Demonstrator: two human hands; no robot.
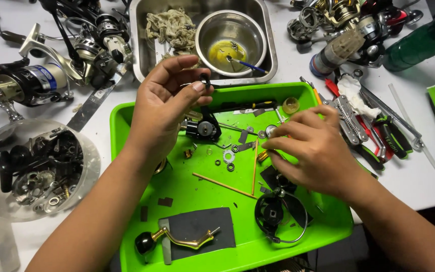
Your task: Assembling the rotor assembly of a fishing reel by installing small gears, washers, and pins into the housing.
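- The left hand [164,103] is hovering over the top left of the green tray [137,201], pinching a small black ring [205,79] between thumb and forefinger, the other fingers curling loosely.
- The right hand [310,151] is reaching low over the tray's right half, fingers bunched narrow at a small metal part [270,131]; whether it is gripping the part cannot be told.
- A black reel body [203,128] is lying on the tray just below the ring, between the two hands.
- Washers [228,157] and two thin wooden sticks [225,185] are lying scattered mid-tray.
- A gold handle [177,239] with a black knob is resting on a dark mat [212,226] at the tray's near edge; a black spool [270,214] with a wire bail is sitting to its right.
- Behind the tray, a steel bowl [212,30] holding yellow grease and a brush is sitting in a metal pan [139,45] beside a rag [169,27].
- A clear tub [84,186] of dark parts is standing left of the tray, with reels [41,75] beyond it.
- Pliers [351,121] and other tools are lying to the right.
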